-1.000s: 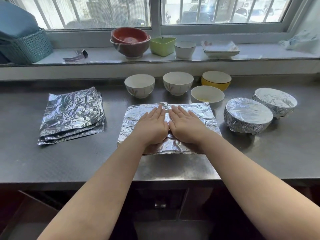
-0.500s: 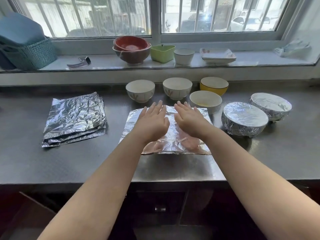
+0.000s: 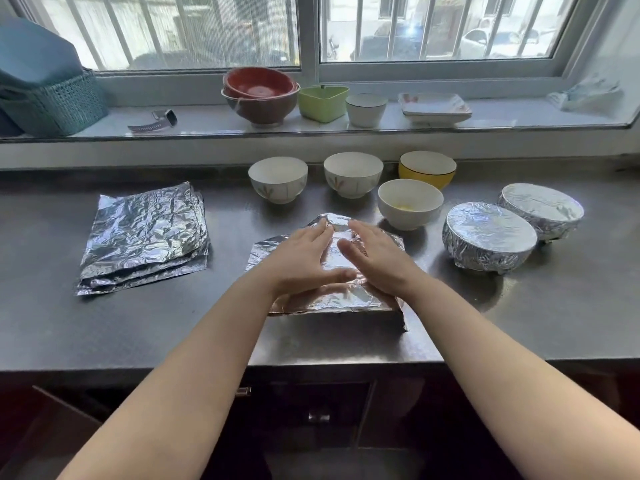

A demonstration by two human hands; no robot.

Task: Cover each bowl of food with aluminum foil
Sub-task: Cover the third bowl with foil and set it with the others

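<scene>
We see both hands laid flat on a single foil sheet (image 3: 332, 296) at the centre of the frame, on the grey worktop (image 3: 519, 323). The left hand (image 3: 301, 258) rests on the sheet with fingers straight and together; its grip is wide and holds nothing. The right hand (image 3: 377, 259) lies just beside it, fingers likewise extended, grip wide, palm pressing the foil. The far edge of the sheet is raised into a peak beyond the fingertips.

At centre left lies a stack of foil sheets (image 3: 145, 237), well apart from the hands. At centre right stand two foil-covered bowls (image 3: 490, 237), near each other. Four uncovered bowls stand above the sheet: two white patterned bowls (image 3: 277, 179), a yellow bowl (image 3: 427, 169) and a plain white bowl (image 3: 410, 203) just beside the sheet's upper right corner.

Along the windowsill (image 3: 207, 123) in the upper frame sit stacked brown bowls (image 3: 260, 95), a green dish (image 3: 323, 102) and a teal basket (image 3: 59, 102).
</scene>
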